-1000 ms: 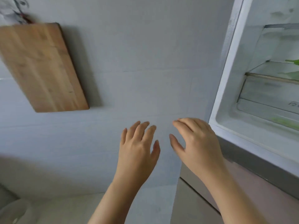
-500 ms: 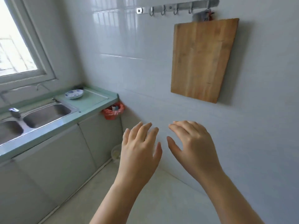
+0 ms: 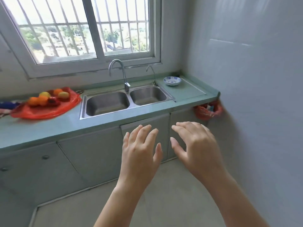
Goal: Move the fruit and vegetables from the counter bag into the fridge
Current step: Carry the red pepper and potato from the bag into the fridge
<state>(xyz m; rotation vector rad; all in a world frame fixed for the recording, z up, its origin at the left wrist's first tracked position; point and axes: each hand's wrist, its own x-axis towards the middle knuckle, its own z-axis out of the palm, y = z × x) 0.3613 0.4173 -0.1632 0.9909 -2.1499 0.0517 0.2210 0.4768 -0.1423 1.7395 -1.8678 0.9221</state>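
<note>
A red plastic bag [image 3: 54, 110] lies flattened on the green counter [image 3: 49, 130] at the left, with several orange, yellow and red fruits [image 3: 47, 98] piled on it. My left hand [image 3: 141, 151] and my right hand [image 3: 195, 148] hover side by side in front of the cabinet doors, well right of the bag. Both hands are empty, with fingers spread and relaxed. The fridge is out of view.
A steel double sink [image 3: 124, 100] with a tall tap [image 3: 122, 74] sits mid-counter under a barred window. A blue-and-white dish [image 3: 172, 80] stands at the counter's right end, above a red bin bag [image 3: 207, 112]. A dark blue thing [image 3: 7, 105] lies at the far left. Tiled wall on the right.
The view has swung left from the open fridge, past the wooden board on the wall, to the sink counter and fruit bag. Both hands stay empty and side by side.
</note>
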